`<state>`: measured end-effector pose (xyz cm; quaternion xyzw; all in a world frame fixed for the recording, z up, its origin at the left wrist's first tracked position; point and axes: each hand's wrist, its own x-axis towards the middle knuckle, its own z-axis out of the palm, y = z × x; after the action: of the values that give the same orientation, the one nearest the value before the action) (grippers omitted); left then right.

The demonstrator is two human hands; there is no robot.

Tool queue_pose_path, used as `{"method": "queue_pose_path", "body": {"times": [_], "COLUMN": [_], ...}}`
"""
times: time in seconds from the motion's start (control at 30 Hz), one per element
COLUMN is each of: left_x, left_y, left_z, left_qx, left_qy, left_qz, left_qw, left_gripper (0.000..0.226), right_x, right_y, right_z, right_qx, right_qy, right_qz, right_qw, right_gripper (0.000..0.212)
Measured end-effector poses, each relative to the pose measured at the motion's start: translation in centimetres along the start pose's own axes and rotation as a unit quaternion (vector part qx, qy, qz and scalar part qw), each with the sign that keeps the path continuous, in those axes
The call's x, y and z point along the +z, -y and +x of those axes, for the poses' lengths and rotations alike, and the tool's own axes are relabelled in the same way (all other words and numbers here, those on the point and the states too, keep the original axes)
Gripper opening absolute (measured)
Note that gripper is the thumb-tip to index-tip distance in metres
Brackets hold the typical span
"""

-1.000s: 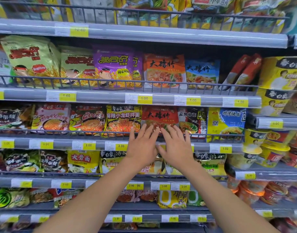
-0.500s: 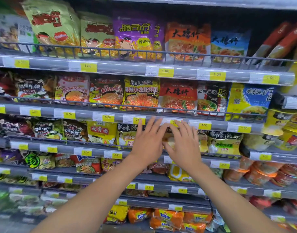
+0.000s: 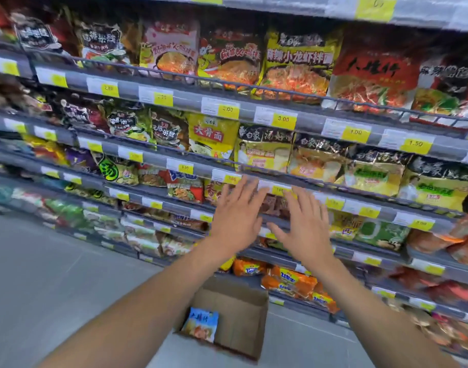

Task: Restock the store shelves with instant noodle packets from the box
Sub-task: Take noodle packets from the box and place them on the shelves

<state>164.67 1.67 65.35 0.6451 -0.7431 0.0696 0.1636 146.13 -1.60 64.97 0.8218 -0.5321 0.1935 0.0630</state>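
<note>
An open cardboard box (image 3: 238, 309) stands on the floor below my arms, with one blue noodle packet (image 3: 201, 324) upright against its left wall. My left hand (image 3: 236, 217) and my right hand (image 3: 305, 227) hover side by side in front of the shelves, fingers spread and straight, holding nothing. Both are level with a grey shelf rail (image 3: 280, 221) carrying yellow price tags. Rows of noodle packets fill the shelves above, among them a red packet (image 3: 370, 75) at the upper right.
Tiered shelves run diagonally from upper left to lower right, each with a wire guard. Orange packets (image 3: 288, 281) lie on the lowest shelf just right of the box. Grey floor (image 3: 55, 274) spreads to the left.
The view has tilted down and left, bringing the box and floor into sight. Both hands have drawn back from the red packet's shelf and dropped lower, still empty.
</note>
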Motion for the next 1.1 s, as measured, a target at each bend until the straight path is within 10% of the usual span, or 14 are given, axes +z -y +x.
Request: {"method": "queue_pose_path", "body": {"times": [0.4,1.1], "left_x": [8.9,35.8], "left_y": [8.6,18.5], "left_z": [-11.4,-23.4], "left_qx": [-0.088,-0.037], "left_qy": [0.171,0.253], "left_qz": [0.011,0.000], "left_qw": [0.981,0.967], "left_gripper": [0.074,0.085], "right_x": [12.3,39.1], "right_y": [6.2,8.6], "right_z": [-6.6,-16.1], "right_qx": [-0.005,0.038], "right_qy": [0.163,0.300], "right_qz": [0.016,0.033], "right_qw": [0.986,0.953], "right_gripper": [0.086,0.088]}}
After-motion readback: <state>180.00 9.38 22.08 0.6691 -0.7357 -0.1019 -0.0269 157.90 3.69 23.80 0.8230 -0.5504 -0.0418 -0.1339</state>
